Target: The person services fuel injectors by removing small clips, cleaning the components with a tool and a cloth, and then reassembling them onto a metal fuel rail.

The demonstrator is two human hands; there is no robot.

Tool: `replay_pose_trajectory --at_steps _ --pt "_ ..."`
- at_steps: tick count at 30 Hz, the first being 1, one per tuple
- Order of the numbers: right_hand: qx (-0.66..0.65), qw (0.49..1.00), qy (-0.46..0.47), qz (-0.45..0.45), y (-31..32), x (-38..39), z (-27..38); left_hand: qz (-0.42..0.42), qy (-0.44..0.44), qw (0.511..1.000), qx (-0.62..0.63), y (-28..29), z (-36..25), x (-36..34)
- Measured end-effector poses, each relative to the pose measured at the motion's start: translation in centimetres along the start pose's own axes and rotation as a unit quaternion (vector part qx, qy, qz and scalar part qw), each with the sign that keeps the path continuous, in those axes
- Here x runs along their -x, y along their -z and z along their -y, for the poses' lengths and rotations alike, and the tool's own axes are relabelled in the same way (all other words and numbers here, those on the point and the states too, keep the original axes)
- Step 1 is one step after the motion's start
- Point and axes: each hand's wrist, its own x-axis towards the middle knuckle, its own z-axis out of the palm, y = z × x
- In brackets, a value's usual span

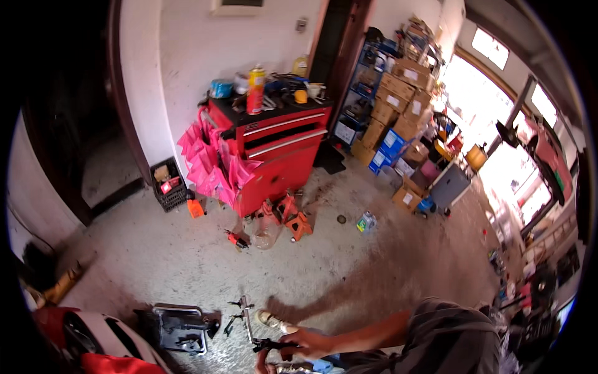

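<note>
Black tool (269, 344) — it sits in your right hand (305, 341), whose fingers are curled around it with little gap showing; how tightly they press, you cannot tell from here. Your left hand (263, 363) is just below the tool, mostly cut off by the lower edge, so whether its fingers are spread or gripping cannot be told.

Ahead of your right fingers and a little to their left, a slim metal bar (247, 321) reaches toward the tool; whether the two are joined is unclear. Small black pieces (230, 325) lie just left of that bar. Farther left of your fingers is a metal-rimmed tray (177, 306) with dark parts inside. Your shoe (266, 319) shows just ahead of them. Well beyond your fingers — across the floor (349, 268) — stand orange jack stands (300, 226) and a red tool cabinet (283, 168).
</note>
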Motion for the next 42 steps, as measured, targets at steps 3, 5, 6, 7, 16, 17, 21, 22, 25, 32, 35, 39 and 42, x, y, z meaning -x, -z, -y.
replay_pose_trajectory --at_steps 3,5,6,7,16,17,21,22,25,32,35,39,42 --pt "0.002 0.995 0.013 -0.097 -1.6 7.9 3.6 0.117 0.004 0.989 0.094 -1.3 -16.0 -1.1" --pt "-0.016 0.986 0.004 -0.164 -1.0 12.9 4.7 0.18 0.04 0.966 0.181 -3.8 -23.0 -1.3" --pt "-0.017 0.976 0.027 -0.215 -0.8 15.1 4.3 0.213 0.041 0.953 0.21 -5.5 -24.6 -1.4" --pt "-0.012 0.974 0.027 -0.226 0.0 17.0 5.0 0.239 0.055 0.938 0.246 -6.7 -26.9 -1.3" --pt "-0.008 0.925 0.065 -0.374 6.9 29.7 3.0 0.281 -0.076 0.94 0.177 -20.5 -32.5 -1.9" --pt "0.006 0.926 0.057 -0.373 8.0 30.3 2.6 0.271 -0.04 0.94 0.202 -21.7 -32.5 -2.0" --pt "0.023 0.935 0.049 -0.349 11.7 31.6 0.6 0.218 0.0 0.942 0.254 -25.5 -32.7 -2.9" --pt "0.04 0.942 0.049 -0.329 12.9 31.6 -0.3 0.202 -0.016 0.946 0.254 -26.2 -32.8 -3.2" --pt "0.099 0.949 0.047 -0.297 16.6 29.8 -1.6 0.108 -0.032 0.957 0.269 -26.3 -32.0 -5.3" --pt "0.125 0.923 0.065 -0.359 26.6 18.4 -5.4 -0.113 -0.024 0.972 0.203 -19.1 -28.2 -16.7" --pt "0.062 0.9 0.075 -0.426 33.4 13.1 -7.4 -0.162 0.034 0.958 0.235 -17.9 -28.1 -21.3" --pt "0.083 0.886 -0.014 -0.455 45.6 3.1 -6.9 -0.244 0.061 0.947 0.197 -15.0 -24.3 -25.5" --pt "0.218 0.828 0.02 -0.517 59.5 -7.5 -6.4 -0.336 0.109 0.923 0.15 -13.2 -19.3 -27.3"
